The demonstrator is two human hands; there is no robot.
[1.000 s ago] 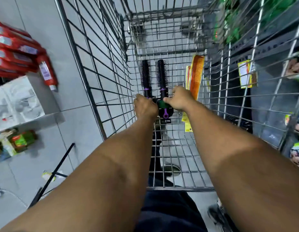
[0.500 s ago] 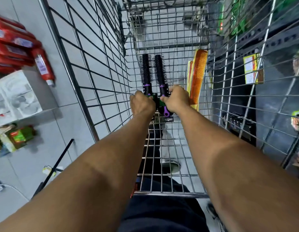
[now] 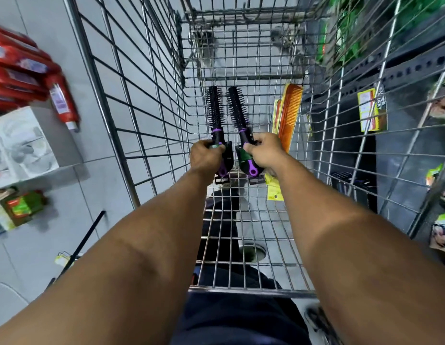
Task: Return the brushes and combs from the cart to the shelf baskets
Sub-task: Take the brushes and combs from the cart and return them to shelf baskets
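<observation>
Inside cart (image 3: pixel 146 125), each outstretched hand (image 3: pixel 206 156) grips a brush (image 3: pixel 214 108).

A white box (image 3: pixel 22 143) sits on the grey tiled floor (image 3: pixel 97 195). Red tubes (image 3: pixel 20 75) lie just beyond it, blurred; a green packet (image 3: pixel 25 207), possibly a carton, lies nearer than it.

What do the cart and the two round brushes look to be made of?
Cart: bare metal wire, shiny grey welded grid. Left brush and right brush: probably plastic, with matte black bristles and glossy purple-and-black handles, one gripped in each hand.
</observation>
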